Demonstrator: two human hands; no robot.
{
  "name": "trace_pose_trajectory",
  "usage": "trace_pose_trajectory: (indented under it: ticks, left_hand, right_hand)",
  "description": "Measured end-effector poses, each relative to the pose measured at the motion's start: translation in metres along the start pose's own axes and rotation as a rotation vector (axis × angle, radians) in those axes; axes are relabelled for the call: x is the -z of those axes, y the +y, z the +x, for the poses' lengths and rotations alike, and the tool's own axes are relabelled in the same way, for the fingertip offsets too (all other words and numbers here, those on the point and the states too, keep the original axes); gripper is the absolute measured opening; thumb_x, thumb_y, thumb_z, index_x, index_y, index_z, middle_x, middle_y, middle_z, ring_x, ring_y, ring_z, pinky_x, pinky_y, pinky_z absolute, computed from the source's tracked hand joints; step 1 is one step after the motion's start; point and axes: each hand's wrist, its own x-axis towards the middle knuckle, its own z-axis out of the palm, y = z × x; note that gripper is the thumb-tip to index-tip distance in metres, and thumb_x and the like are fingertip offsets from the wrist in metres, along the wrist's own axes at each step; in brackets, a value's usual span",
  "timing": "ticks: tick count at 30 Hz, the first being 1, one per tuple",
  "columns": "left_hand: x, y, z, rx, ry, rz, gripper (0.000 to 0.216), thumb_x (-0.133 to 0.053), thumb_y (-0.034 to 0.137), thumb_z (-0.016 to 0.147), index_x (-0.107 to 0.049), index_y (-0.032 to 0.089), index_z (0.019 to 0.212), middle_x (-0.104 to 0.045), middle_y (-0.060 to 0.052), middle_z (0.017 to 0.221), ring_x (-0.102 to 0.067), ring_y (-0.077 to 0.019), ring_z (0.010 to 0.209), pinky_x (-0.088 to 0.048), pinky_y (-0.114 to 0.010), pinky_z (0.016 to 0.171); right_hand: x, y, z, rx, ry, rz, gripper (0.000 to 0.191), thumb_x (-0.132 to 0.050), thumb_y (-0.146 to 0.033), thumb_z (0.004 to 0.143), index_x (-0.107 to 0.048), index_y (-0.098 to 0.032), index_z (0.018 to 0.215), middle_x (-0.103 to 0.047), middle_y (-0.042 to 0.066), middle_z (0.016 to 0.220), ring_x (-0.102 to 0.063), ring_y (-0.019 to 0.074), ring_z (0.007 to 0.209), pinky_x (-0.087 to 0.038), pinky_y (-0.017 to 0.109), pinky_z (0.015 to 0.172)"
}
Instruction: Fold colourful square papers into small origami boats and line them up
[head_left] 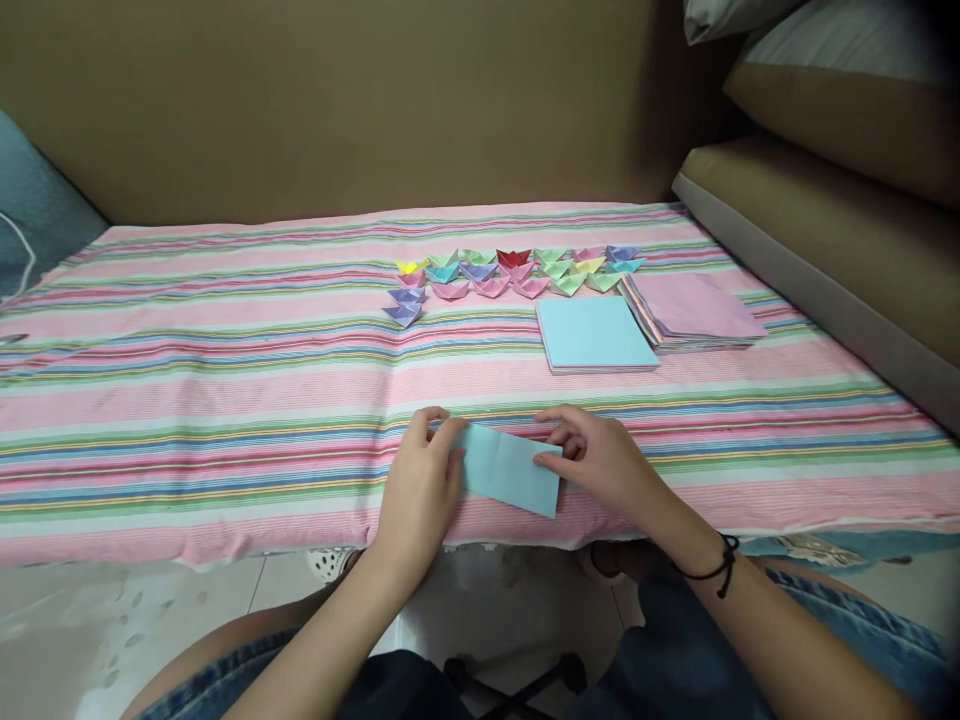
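A light blue sheet of paper [510,470], folded into a narrow rectangle, lies near the front edge of a striped pink cloth [225,400]. My left hand [420,485] presses on its left end with fingers curled over the paper. My right hand [600,460] pinches the right end between thumb and fingers. A black band circles my right wrist.
A stack of light blue square sheets [596,335] and a stack of pink sheets [694,310] lie beyond my hands to the right. Several small folded paper boats [514,270] in many colours stand in rows further back. Brown cushions [825,210] rise at the right.
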Motion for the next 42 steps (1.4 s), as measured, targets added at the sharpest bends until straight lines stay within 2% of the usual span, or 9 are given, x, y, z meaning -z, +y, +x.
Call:
trace_pose_trajectory:
  ticks: [3,6,8,12,16,21,32,38,42]
  left_hand:
    - [-0.002,0.000,-0.002,-0.158,0.063,0.208,0.028,-0.047,0.008,0.082,-0.060,0.021,0.104,-0.051,-0.013,0.126,-0.048,-0.0312,0.108,-0.042,-0.049,0.086]
    - [-0.007,0.001,-0.007,-0.434,-0.030,0.223,0.030,-0.044,0.008,0.086,-0.057,0.018,0.111,-0.057,-0.011,0.123,-0.051,-0.0271,0.109,-0.044,-0.042,0.088]
    - [-0.011,0.002,-0.011,-0.531,-0.094,0.243,0.033,-0.043,0.008,0.087,-0.054,0.014,0.117,-0.060,-0.011,0.119,-0.054,-0.0255,0.106,-0.047,-0.038,0.087]
    - [-0.016,0.003,-0.017,-0.540,-0.116,0.298,0.037,-0.047,0.008,0.085,-0.052,0.007,0.122,-0.058,-0.013,0.125,-0.053,-0.0285,0.109,-0.049,-0.041,0.088]
    - [-0.016,0.002,-0.021,-0.534,-0.097,0.257,0.036,-0.051,0.023,0.087,-0.054,0.009,0.120,-0.057,-0.013,0.127,-0.052,-0.0305,0.113,-0.050,-0.044,0.090]
    - [-0.015,0.001,-0.024,-0.562,-0.094,0.161,0.033,-0.054,0.032,0.086,-0.060,0.013,0.113,-0.061,-0.010,0.121,-0.049,-0.0323,0.119,-0.051,-0.046,0.091]
    - [-0.018,0.004,-0.027,-0.589,0.011,0.100,0.017,-0.056,0.015,0.084,-0.063,0.011,0.099,-0.067,-0.010,0.109,-0.052,-0.0328,0.114,-0.050,-0.049,0.088]
    - [-0.012,0.004,-0.025,-0.601,0.025,0.102,0.015,-0.052,0.011,0.085,-0.061,0.013,0.097,-0.068,-0.009,0.104,-0.059,-0.0228,0.091,-0.049,-0.036,0.071]
    - [-0.012,0.003,-0.027,-0.535,0.033,0.041,0.020,-0.053,0.011,0.084,-0.057,0.013,0.104,-0.069,-0.006,0.084,-0.056,-0.0195,0.078,-0.045,-0.033,0.064]
  right_hand:
    - [-0.002,0.000,-0.002,0.027,0.012,-0.045,0.040,-0.064,-0.023,0.071,-0.056,-0.019,0.110,-0.062,0.001,0.078,-0.056,0.0136,0.058,-0.045,0.028,0.056]
    - [-0.002,0.001,-0.003,0.073,0.037,-0.123,0.041,-0.064,-0.019,0.070,-0.056,-0.018,0.110,-0.059,0.000,0.077,-0.051,0.0122,0.055,-0.044,0.028,0.055]
    - [-0.002,0.002,-0.004,0.111,0.063,-0.166,0.041,-0.064,-0.015,0.069,-0.056,-0.018,0.109,-0.058,0.001,0.081,-0.049,0.0116,0.054,-0.044,0.028,0.054]
    - [0.003,0.004,-0.007,0.266,0.016,-0.189,0.032,-0.060,-0.008,0.072,-0.062,-0.021,0.102,-0.058,0.005,0.099,-0.056,0.0137,0.067,-0.048,0.028,0.059]
    - [0.011,0.007,-0.013,0.527,-0.114,-0.258,0.026,-0.057,-0.007,0.077,-0.066,-0.020,0.097,-0.060,0.007,0.111,-0.052,0.0216,0.105,-0.048,0.035,0.085]
    - [0.017,0.012,-0.020,0.583,-0.231,-0.345,0.038,-0.070,-0.024,0.073,-0.061,-0.021,0.111,-0.056,0.007,0.125,-0.044,0.0263,0.117,-0.042,0.044,0.096]
    - [0.013,0.015,-0.020,0.621,-0.193,-0.372,0.034,-0.068,-0.026,0.075,-0.062,-0.021,0.109,-0.057,0.009,0.123,-0.047,0.0264,0.113,-0.043,0.045,0.094]
    - [0.013,0.015,-0.019,0.644,-0.152,-0.325,0.027,-0.067,-0.020,0.076,-0.064,-0.021,0.103,-0.062,0.008,0.115,-0.052,0.0244,0.104,-0.047,0.042,0.087]
    - [0.007,0.017,-0.018,0.663,-0.067,-0.235,0.013,-0.059,-0.016,0.082,-0.068,-0.021,0.090,-0.066,0.007,0.106,-0.055,0.0217,0.096,-0.049,0.039,0.082]
